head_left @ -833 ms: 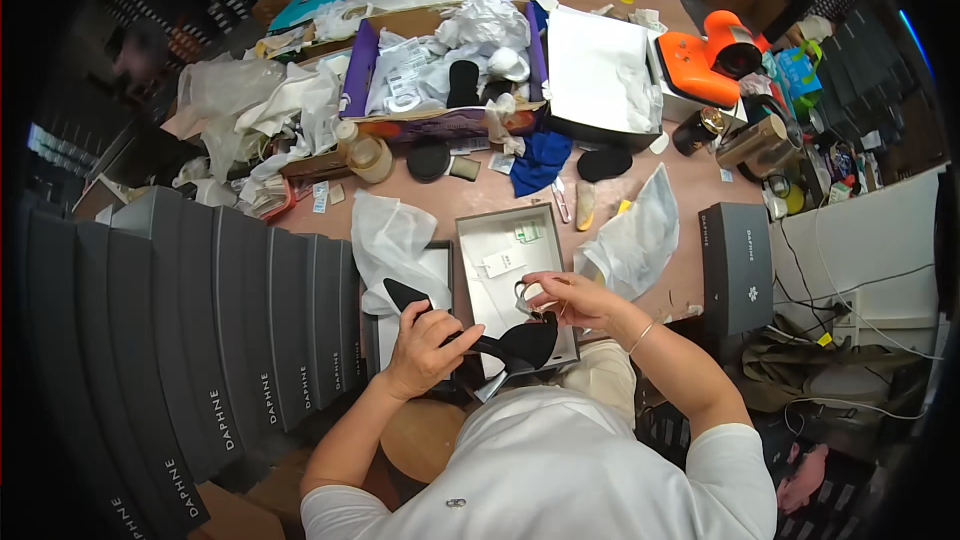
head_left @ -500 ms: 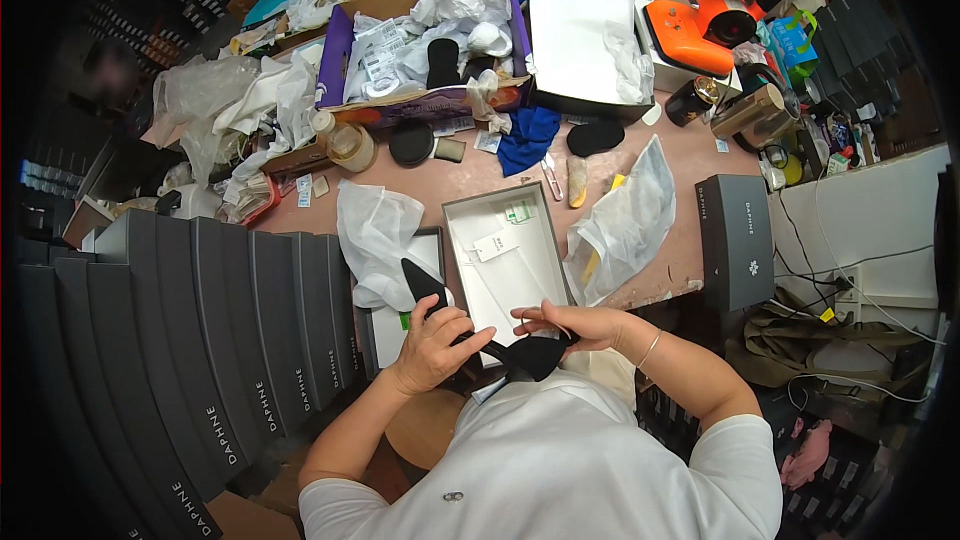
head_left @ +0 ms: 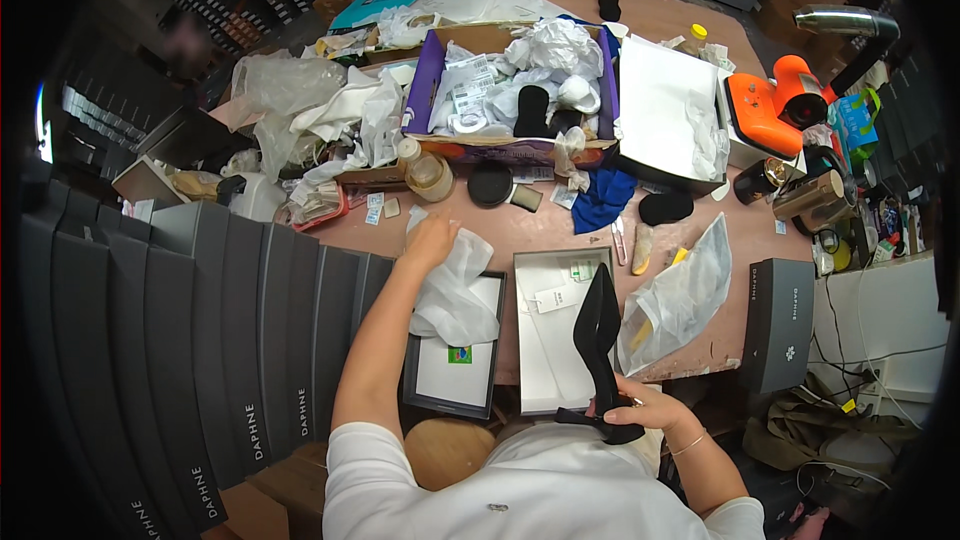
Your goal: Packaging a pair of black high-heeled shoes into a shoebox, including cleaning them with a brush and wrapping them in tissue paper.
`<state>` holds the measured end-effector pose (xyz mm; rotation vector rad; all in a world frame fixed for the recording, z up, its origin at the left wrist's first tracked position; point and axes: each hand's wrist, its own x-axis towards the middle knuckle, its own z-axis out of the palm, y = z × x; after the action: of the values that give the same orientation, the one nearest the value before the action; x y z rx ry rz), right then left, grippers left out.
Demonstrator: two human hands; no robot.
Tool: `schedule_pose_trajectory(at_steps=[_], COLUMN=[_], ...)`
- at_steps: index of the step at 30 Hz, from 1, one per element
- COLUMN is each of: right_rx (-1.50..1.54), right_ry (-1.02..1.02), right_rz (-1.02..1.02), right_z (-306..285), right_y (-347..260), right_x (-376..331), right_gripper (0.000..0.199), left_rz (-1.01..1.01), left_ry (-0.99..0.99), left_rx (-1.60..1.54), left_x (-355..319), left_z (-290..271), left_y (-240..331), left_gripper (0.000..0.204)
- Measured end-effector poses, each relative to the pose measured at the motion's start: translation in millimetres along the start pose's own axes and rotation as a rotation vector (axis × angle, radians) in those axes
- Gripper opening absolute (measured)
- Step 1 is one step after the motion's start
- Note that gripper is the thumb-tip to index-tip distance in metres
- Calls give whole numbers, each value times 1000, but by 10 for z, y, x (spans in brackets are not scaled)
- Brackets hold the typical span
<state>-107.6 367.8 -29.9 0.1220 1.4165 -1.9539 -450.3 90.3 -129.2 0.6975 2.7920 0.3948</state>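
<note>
My right hand (head_left: 645, 408) grips a black pointed-toe shoe (head_left: 597, 330) by its heel end. The shoe's toe points away from me, over the open white-lined shoebox (head_left: 535, 380). A white tag (head_left: 556, 298) lies inside that box. My left hand (head_left: 432, 239) is stretched forward, its fingers closed on the top of a crumpled translucent white bag (head_left: 455, 290); the fingertips are partly hidden. Beneath the bag sits a dark-rimmed box lid (head_left: 450, 410) with a small green packet (head_left: 459, 354) in it. Another translucent bag (head_left: 675, 305), with something yellowish inside, lies right of the shoebox.
Dark grey shoeboxes (head_left: 240, 340) stand in a row at left; another dark box (head_left: 780, 325) is at right. Farther back are a purple carton (head_left: 512, 145) of crumpled paper, a glass jar (head_left: 430, 177), a blue cloth (head_left: 603, 202) and an orange device (head_left: 765, 115).
My left hand has let go of the shoe and reached forward to the white bag. My right hand now holds the shoe alone, its toe swung over the shoebox. The view has shifted.
</note>
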Motion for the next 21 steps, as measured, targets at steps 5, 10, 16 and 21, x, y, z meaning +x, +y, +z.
schedule_pose_trajectory(at_steps=[5, 10, 16, 21], right_rx=[74, 104, 140, 420], right_ry=[144, 263, 134, -233], right_rz=[-87, -121, -355, -432], right_z=[52, -13, 69, 382], right_y=[114, 176, -54, -298], right_x=[14, -32, -177, -266], right_gripper=[96, 102, 105, 108], left_rz=[-98, -20, 78, 416], left_ry=[-155, -26, 91, -32], left_rx=[230, 99, -996, -1122], left_x=[514, 201, -446, -1089], left_z=[589, 703, -450, -1108], left_y=[-329, -397, 659, 1075], left_gripper=[25, 15, 17, 15])
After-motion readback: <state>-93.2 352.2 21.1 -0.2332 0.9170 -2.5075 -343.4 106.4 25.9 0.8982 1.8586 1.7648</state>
